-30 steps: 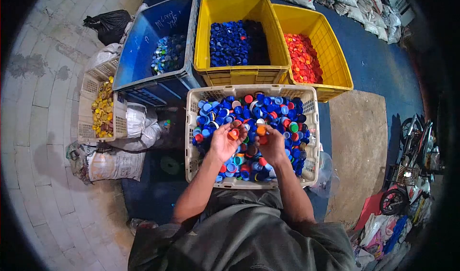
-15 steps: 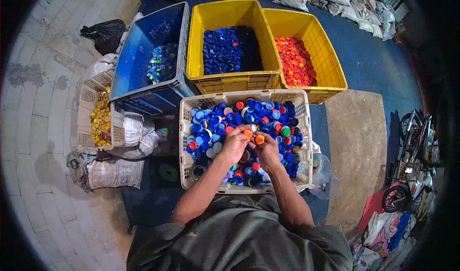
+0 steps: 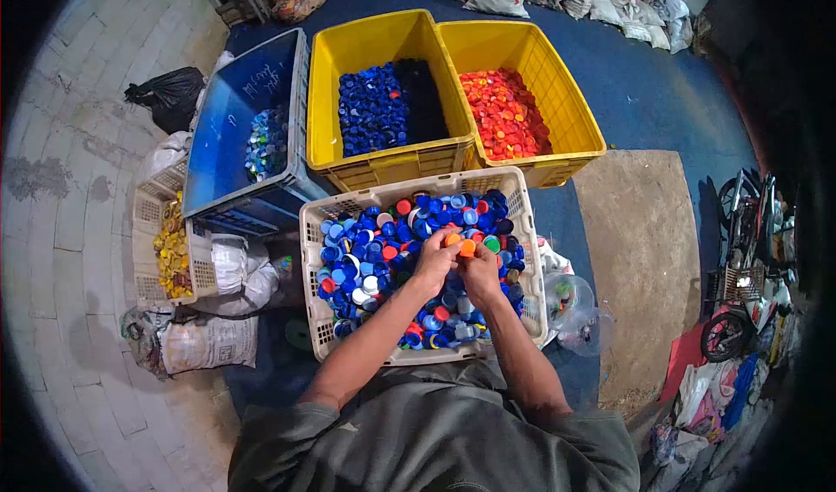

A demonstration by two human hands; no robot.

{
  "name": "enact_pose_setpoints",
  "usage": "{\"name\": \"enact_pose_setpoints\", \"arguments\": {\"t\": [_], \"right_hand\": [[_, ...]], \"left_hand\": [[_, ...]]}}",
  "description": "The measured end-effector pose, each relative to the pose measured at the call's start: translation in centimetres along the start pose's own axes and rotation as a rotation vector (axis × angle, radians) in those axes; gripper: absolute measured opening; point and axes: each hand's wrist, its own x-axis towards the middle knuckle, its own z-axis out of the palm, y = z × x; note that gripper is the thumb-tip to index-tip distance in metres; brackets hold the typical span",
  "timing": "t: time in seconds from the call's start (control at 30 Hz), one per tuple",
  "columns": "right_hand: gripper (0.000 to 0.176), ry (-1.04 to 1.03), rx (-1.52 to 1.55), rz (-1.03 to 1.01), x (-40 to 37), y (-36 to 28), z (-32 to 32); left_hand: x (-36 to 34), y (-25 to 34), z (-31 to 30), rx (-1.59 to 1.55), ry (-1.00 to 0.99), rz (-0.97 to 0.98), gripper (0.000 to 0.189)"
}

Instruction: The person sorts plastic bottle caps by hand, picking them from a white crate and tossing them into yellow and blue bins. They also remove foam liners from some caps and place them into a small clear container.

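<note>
My left hand (image 3: 433,266) is closed, pinching an orange bottle cap (image 3: 452,239) at its fingertips. Beside it, my right hand (image 3: 479,276) grips a second orange bottle cap (image 3: 468,247). The two hands meet over a white plastic crate (image 3: 309,257) in front of my body. Mixed bottle caps (image 3: 348,270) fill this crate, mostly blue, with some red, white and light blue ones. A green cap (image 3: 492,244) lies just right of my fingers.
Behind the crate stand a blue bin (image 3: 213,161), a yellow bin (image 3: 326,83) with dark blue caps and another yellow bin (image 3: 557,74) with red-orange caps. A smaller crate (image 3: 202,257) with yellow caps is at left. Sacks (image 3: 213,331) lie nearby; a motorbike (image 3: 740,287) is at right.
My view has turned, so the crate and bins sit further left in it. Both hands keep their orange caps, and the caps are now closer together.
</note>
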Motion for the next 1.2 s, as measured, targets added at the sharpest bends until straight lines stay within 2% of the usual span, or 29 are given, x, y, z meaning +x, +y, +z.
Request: {"name": "enact_pose_setpoints", "arguments": {"t": [0.03, 0.13, 0.17, 0.2, 0.23, 0.27, 0.3, 0.33, 0.4, 0.5, 0.6, 0.73, 0.8, 0.87, 0.93, 1.0, 1.07, 1.1, 1.2], "right_hand": [[0.018, 0.021, 0.068, -0.001, -0.1, -0.7, 0.4], [0.017, 0.032, -0.127, -0.006, 1.0, -3.5, 0.4], [0.015, 0.019, -0.104, -0.1, 1.6, -5.5, 0.9], [0.02, -0.002, -0.045, -0.083, 2.5, -8.0, 1.2], [0.015, -0.066, 0.139, -0.178, 5.0, -9.2, 0.6], [0.019, -0.278, 0.062, -0.216, 7.1, -11.6, -0.7], [0.023, -0.1, 0.197, -0.223, 7.5, -13.6, 0.9], [0.026, 0.001, 0.26, -0.204, 7.5, -15.7, 1.4], [0.031, 0.072, 0.341, -0.294, 7.6, -17.0, 1.7], [0.038, 0.077, 0.308, -0.23, 6.0, -16.1, 0.6], [0.039, -0.002, 0.183, -0.176, 4.6, -12.3, -1.6], [0.033, 0.055, 0.083, -0.156, 1.9, -8.0, -1.5], [0.031, 0.111, -0.022, -0.135, 0.6, -6.7, -0.7], [0.024, 0.073, -0.178, -0.139, 0.2, -5.2, -0.4], [0.021, 0.056, -0.389, -0.152, -0.4, -3.8, 0.0], [0.018, 0.021, -0.419, -0.186, -0.3, -2.0, 0.3], [0.018, -0.01, -0.489, -0.21, -0.2, -0.3, 0.0], [0.018, 0.01, -0.635, -0.302, -0.1, 0.5, 0.0], [0.021, -0.011, -0.87, -0.314, -2.4, -0.7, 2.1]], "left_hand": [[0.1, 0.4, 0.3, 0.012, -0.009, 0.008, 0.03], [1.6, 2.3, 2.1, 0.204, 0.015, 0.03, 0.028], [2.8, 4.0, 3.2, 0.252, -0.028, 0.037, 0.024], [5.1, 5.3, 4.0, 0.282, -0.069, 0.173, 0.017], [6.4, 8.3, 4.9, 0.16, -0.2, 0.1, 0.012], [5.5, 12.2, 6.7, -0.075, -0.316, 0.129, 0.01], [9.2, 12.9, 6.7, -0.192, -0.454, 0.079, 0.013], [8.6, 15.0, 7.2, -0.303, -0.389, 0.149, 0.018], [8.3, 16.3, 7.2, -0.523, -0.415, 0.238, 0.028], [5.4, 15.6, 4.1, -0.527, -0.288, 0.219, 0.032], [2.7, 13.1, -1.7, -0.459, -0.29, 0.228, 0.032], [-1.0, 9.7, -10.0, -0.252, -0.015, 0.264, 0.03], [-3.2, 8.7, -13.2, -0.068, 0.136, 0.286, 0.029], [-5.3, 8.3, -15.0, 0.17, 0.298, 0.268, 0.028], [-6.9, 7.7, -16.6, 0.29, 0.339, 0.279, 0.028], [-7.7, 6.0, -18.1, 0.414, 0.395, 0.329, 0.03], [-8.8, 5.1, -18.6, 0.604, 0.419, 0.297, 0.032], [-9.3, 4.7, -18.8, 0.698, 0.427, 0.285, 0.033], [-11.0, 4.4, -19.4, 1.108, 0.554, 0.39, 0.034]]}}
